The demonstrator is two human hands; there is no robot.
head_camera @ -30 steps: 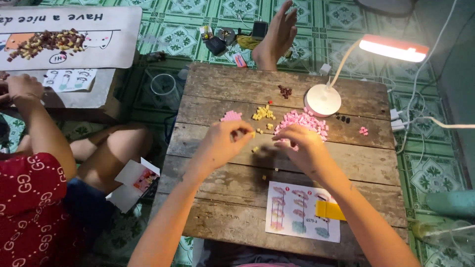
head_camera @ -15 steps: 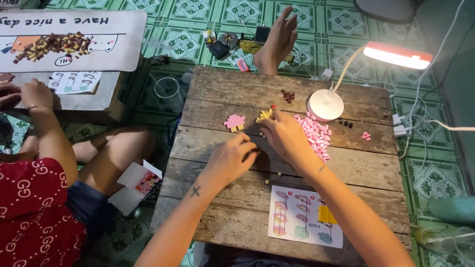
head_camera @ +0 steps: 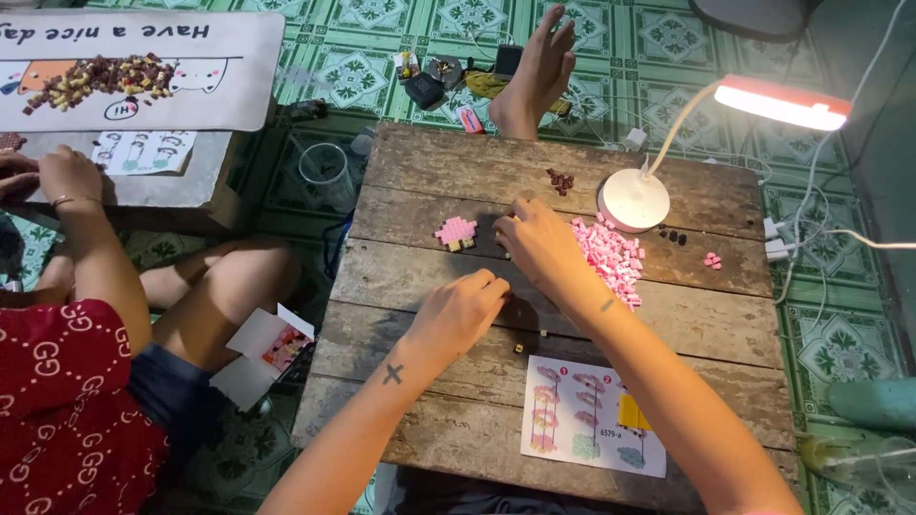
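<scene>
**Head view: two hands at small bricks on a wooden table**

Head camera, looking down on a weathered plank table. The right hand reaches forward across the boards, fingers curled loosely downward at the near edge of a heap of pink bricks; whether its grip is closed on a brick cannot be told. The left hand rests knuckles-up on the planks just behind the right, fingers bent inward, nothing visible between them; its grip likewise cannot be told. A small pink assembled piece lies on the table to the left of the right hand, near but apart from it. A few dark bricks lie farther back. A white lamp base stands touching the far side of the pink heap, its lit head extending right. An instruction sheet lies at the near edge of the table, beneath the right forearm. To the left, another person in a red patterned top sits cross-legged beside a second surface bearing brown and yellow bricks.
</scene>
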